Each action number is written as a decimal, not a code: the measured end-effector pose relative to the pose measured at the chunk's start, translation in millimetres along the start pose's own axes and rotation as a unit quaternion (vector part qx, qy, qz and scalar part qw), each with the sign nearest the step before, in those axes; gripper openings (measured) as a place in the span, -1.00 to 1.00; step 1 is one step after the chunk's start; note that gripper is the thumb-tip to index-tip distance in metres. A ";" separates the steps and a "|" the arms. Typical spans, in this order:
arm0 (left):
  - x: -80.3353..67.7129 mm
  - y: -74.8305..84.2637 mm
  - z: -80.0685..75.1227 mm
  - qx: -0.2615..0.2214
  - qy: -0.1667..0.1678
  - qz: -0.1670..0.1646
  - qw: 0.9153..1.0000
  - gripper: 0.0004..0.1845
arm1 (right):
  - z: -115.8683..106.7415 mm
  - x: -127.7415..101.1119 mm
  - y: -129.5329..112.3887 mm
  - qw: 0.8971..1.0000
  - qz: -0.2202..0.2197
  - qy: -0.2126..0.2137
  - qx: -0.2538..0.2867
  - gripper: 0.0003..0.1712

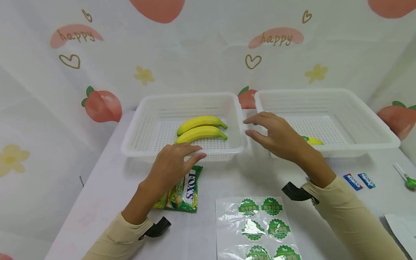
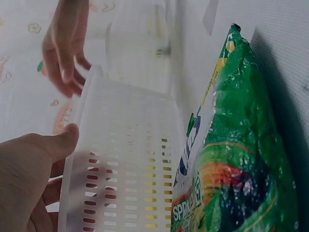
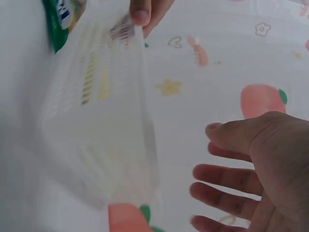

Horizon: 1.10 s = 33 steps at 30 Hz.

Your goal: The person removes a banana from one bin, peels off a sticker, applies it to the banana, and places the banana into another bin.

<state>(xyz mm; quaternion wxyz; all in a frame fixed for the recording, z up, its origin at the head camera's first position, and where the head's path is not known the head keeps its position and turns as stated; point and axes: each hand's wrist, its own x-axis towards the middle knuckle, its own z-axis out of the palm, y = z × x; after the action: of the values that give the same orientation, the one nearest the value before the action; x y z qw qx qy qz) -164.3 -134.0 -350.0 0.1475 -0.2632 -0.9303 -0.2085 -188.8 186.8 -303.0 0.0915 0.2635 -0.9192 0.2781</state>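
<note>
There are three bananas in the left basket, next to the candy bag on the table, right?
Not quite. The left basket holds two bananas, not three, as the head view shows. The candy bag does lie on the table just in front of that basket, under the left hand.

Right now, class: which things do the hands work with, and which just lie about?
In hand:
left hand
right hand
left basket
bananas

Lying about:
candy bag
sticker sheet
right basket
lollipop
two blue packets
</note>
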 end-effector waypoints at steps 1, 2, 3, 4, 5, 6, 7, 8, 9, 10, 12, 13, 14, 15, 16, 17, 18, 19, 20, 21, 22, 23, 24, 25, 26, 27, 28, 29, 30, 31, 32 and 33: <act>0.0 0.1 0.2 -0.001 -0.001 -0.001 1.000 -0.60 | 2.8 7.8 -3.4 1.000 -0.001 -0.012 0.005 -0.60; 0.0 0.1 0.3 -0.002 -0.003 -0.003 1.000 -0.60 | 5.5 15.4 -6.4 1.000 -0.001 -0.024 0.012 -0.59; -0.1 0.1 0.5 -0.003 -0.003 -0.005 1.000 -0.60 | 8.1 23.0 -8.9 0.999 0.000 -0.037 0.022 -0.59; -0.1 0.1 0.7 -0.005 -0.004 -0.006 1.000 -0.61 | 10.6 30.7 -11.1 0.998 0.001 -0.050 0.034 -0.58; -0.2 0.1 0.8 -0.005 -0.004 -0.007 1.000 -0.61 | 13.0 38.4 -12.9 0.997 0.003 -0.063 0.045 -0.58; -0.3 0.0 1.1 -0.006 -0.004 -0.008 1.000 -0.61 | 15.3 45.8 -14.5 0.996 0.005 -0.076 0.055 -0.58; -0.5 -0.2 1.4 -0.006 -0.003 -0.009 1.000 -0.61 | 17.7 53.1 -15.8 0.994 0.008 -0.087 0.064 -0.57; -0.6 -0.4 1.7 -0.007 -0.003 -0.010 1.000 -0.60 | 20.0 60.1 -16.8 0.992 0.011 -0.098 0.075 -0.57; -0.9 -0.5 2.0 -0.008 -0.003 -0.011 1.000 -0.60 | 22.8 67.3 -17.3 0.990 0.015 -0.110 0.085 -0.57; -1.2 -0.6 2.3 -0.009 -0.002 -0.012 1.000 -0.60 | 25.2 73.8 -18.1 0.988 0.020 -0.121 0.092 -0.56; -1.9 -0.7 2.8 -0.010 -0.002 -0.014 1.000 -0.61 | 30.3 86.3 -19.5 0.983 0.033 -0.145 0.108 -0.54; -2.2 -0.6 2.9 -0.009 -0.002 -0.015 1.000 -0.61 | 33.3 92.2 -20.1 0.980 0.041 -0.157 0.118 -0.52; -2.5 -0.6 2.9 -0.008 -0.002 -0.016 1.000 -0.61 | 35.9 97.9 -21.0 0.976 0.050 -0.169 0.127 -0.50; -2.8 -0.5 2.9 -0.008 -0.001 -0.017 1.000 -0.61 | 38.9 103.2 -21.4 0.973 0.060 -0.180 0.134 -0.47; -3.0 -0.5 2.8 -0.007 -0.001 -0.018 1.000 -0.62 | 41.6 108.3 -21.9 0.969 0.071 -0.190 0.139 -0.45; -3.2 -0.6 2.7 -0.006 -0.001 -0.018 1.000 -0.62 | 44.5 113.1 -22.1 0.966 0.083 -0.199 0.145 -0.43; -3.2 -0.6 2.5 -0.006 0.000 -0.019 1.000 -0.62 | 47.5 117.5 -22.1 0.962 0.093 -0.206 0.150 -0.42; -3.2 -0.7 2.4 -0.006 -0.001 -0.019 1.000 -0.61 | 50.4 121.5 -21.7 0.960 0.105 -0.212 0.151 -0.41; -3.1 -0.7 2.3 -0.007 -0.001 -0.019 1.000 -0.61 | 52.8 125.1 -21.0 0.958 0.114 -0.216 0.151 -0.40; -3.0 -0.7 2.2 -0.009 -0.002 -0.019 1.000 -0.61 | 55.5 128.3 -20.1 0.956 0.124 -0.219 0.151 -0.40; -2.9 -0.7 2.2 -0.010 -0.002 -0.018 1.000 -0.62 | 57.7 131.0 -19.4 0.954 0.132 -0.221 0.151 -0.41; -2.6 -0.9 2.3 -0.010 -0.002 -0.017 1.000 -0.61 | 59.6 133.1 -18.7 0.953 0.140 -0.223 0.151 -0.41; -2.4 -0.9 2.4 -0.011 -0.003 -0.016 1.000 -0.61 | 61.5 135.2 -18.0 0.951 0.148 -0.227 0.149 -0.41; -2.1 -1.0 2.6 -0.012 -0.002 -0.015 1.000 -0.61 | 63.2 137.1 -17.5 0.949 0.156 -0.230 0.148 -0.41; -1.8 -1.0 2.8 -0.013 -0.001 -0.013 1.000 -0.62 | 64.3 138.5 -17.3 0.947 0.164 -0.234 0.146 -0.41; -1.5 -1.1 3.0 -0.013 -0.001 -0.012 1.000 -0.62 | 65.6 139.8 -17.1 0.945 0.172 -0.237 0.143 -0.41; -1.2 -1.2 3.1 -0.013 0.001 -0.011 1.000 -0.62 | 66.3 140.9 -17.5 0.943 0.180 -0.242 0.139 -0.40; -1.0 -1.2 3.3 -0.013 0.002 -0.010 1.000 -0.62 | 67.7 142.3 -17.6 0.940 0.190 -0.247 0.136 -0.40; -0.8 -1.1 3.4 -0.014 0.003 -0.010 1.000 -0.62 | 68.8 143.3 -18.1 0.937 0.200 -0.253 0.133 -0.39; -0.6 -0.9 3.5 -0.014 0.004 -0.009 1.000 -0.63 | 70.0 144.2 -18.4 0.934 0.209 -0.257 0.130 -0.39; -0.6 -0.9 3.5 -0.015 0.005 -0.009 1.000 -0.63 | 71.3 144.8 -18.6 0.931 0.219 -0.261 0.130 -0.39; -0.6 -0.8 3.6 -0.016 0.006 -0.009 1.000 -0.63 | 72.7 145.5 -18.7 0.928 0.227 -0.266 0.127 -0.39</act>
<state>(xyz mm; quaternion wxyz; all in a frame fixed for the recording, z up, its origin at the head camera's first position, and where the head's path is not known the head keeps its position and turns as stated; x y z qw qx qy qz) -164.9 -133.1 -353.6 0.1467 -0.2562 -0.9283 -0.2260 -303.2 69.8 -308.8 -0.2560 0.1215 -0.9020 0.3258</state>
